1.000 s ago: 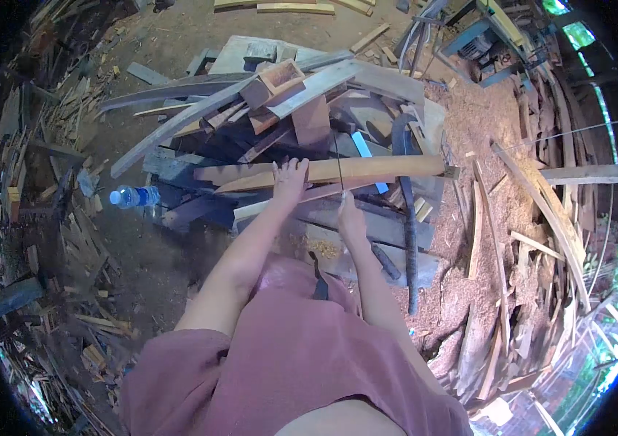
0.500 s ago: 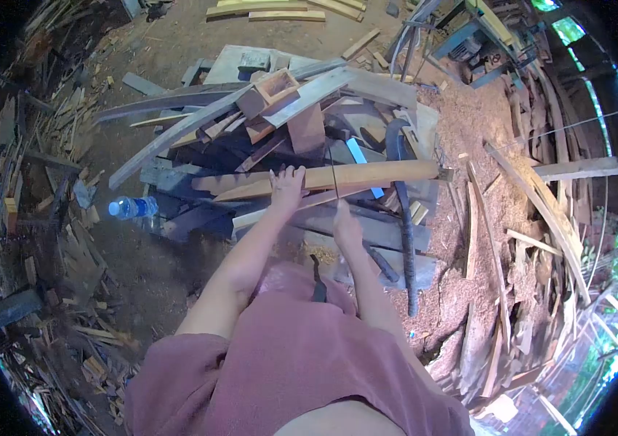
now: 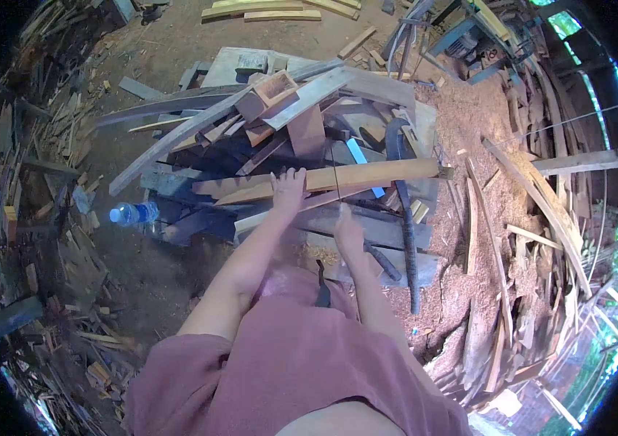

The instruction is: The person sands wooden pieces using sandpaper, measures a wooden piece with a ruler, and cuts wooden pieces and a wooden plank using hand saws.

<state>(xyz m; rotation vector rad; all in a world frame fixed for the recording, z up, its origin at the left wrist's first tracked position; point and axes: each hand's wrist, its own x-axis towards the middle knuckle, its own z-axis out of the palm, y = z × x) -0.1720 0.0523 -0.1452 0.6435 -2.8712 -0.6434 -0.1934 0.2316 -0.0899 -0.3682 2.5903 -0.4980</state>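
A long light-brown board (image 3: 382, 172) lies across the heap of wood in front of me. My left hand (image 3: 289, 187) presses on its left part, fingers over the top face and holding it. To the right, my right hand (image 3: 349, 227) is closed round the near end of a thin dark saw (image 3: 336, 178), whose blade crosses the board. The handle is mostly hidden in the fist. Beneath and nearer to me are grey planks (image 3: 374, 227) and a narrower pale strip. A bright blue-white piece (image 3: 364, 167) shows behind the board.
A water bottle (image 3: 134, 213) lies on the ground at the left. An open wooden box (image 3: 276, 89) sits on the heap. A dark curved bar (image 3: 406, 232) stands right of my right hand. A machine with a motor (image 3: 463, 45) is at the upper right, with sawdust below it.
The right hand has moved slightly along the saw's line, toward me and then a little back. My left hand stays on the board. The whole view has shifted slightly.
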